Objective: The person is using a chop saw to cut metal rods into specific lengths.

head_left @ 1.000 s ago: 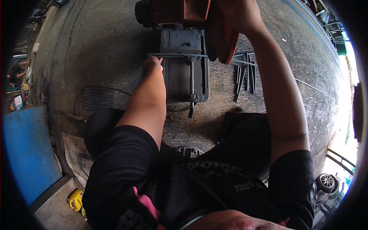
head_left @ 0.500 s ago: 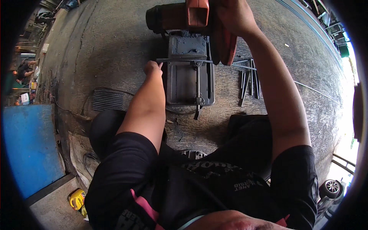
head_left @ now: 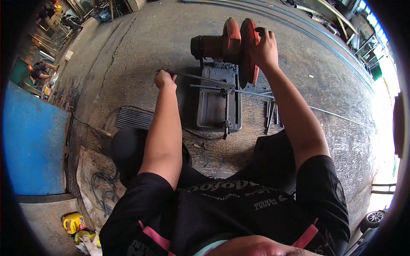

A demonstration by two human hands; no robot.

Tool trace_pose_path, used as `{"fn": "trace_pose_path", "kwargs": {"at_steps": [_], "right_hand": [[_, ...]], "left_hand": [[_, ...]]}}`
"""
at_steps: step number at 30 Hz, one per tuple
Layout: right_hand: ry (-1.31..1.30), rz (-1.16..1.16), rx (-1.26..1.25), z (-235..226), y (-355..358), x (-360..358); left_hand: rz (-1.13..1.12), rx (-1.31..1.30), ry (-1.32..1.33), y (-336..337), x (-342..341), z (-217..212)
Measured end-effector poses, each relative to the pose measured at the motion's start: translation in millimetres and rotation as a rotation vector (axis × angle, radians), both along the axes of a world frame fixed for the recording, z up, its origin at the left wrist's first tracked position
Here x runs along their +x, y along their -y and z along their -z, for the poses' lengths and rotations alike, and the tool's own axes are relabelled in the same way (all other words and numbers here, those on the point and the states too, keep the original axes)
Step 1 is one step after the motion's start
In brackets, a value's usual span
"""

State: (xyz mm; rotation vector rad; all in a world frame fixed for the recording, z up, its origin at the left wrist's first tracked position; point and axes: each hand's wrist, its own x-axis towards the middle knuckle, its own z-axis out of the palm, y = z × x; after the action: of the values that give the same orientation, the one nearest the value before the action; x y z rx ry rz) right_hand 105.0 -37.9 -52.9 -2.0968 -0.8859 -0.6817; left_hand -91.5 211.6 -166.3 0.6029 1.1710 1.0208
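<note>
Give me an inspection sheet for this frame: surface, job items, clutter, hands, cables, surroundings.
Surface: stained, cracked concrete floor; the work is done on the ground.
Job's things: red chop saw with its head raised over a grey base; thin metal rod lying across the base.
Clutter: short cut rods right of the base; ribbed mat to the left; yellow jug at lower left.
Hands: left hand closed on the rod's left end; right hand on top of the saw, at the guard.
Cables: dark cords looped on the floor at lower left.
Surroundings: blue panel at left; a crouching person far left; long pipes at upper right.
</note>
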Motion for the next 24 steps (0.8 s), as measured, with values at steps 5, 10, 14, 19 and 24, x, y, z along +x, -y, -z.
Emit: {"fn": "trace_pose_path", "kwargs": {"at_steps": [5,10,14,19,24], "right_hand": [[-0.259,-0.169,-0.061,-14,19,-67],[-1.085,-0.701,-0.392,-14,24,-134],[-1.352,-0.764,0.407,-39,14,-143],[-1.200,-0.895,0.962,-70,30,-128],[-1.277,-0.801,1.153,-78,51,-110]], "left_hand": [[-0.042,0.039,0.117,25,-6,-35],[-0.229,0.009,0.473,59,-12,-88],[-0.044,0.291,0.702,98,-6,-134],[0.168,0.400,0.850,148,-2,-150],[0.455,0.678,0.956,178,8,-153]]}}
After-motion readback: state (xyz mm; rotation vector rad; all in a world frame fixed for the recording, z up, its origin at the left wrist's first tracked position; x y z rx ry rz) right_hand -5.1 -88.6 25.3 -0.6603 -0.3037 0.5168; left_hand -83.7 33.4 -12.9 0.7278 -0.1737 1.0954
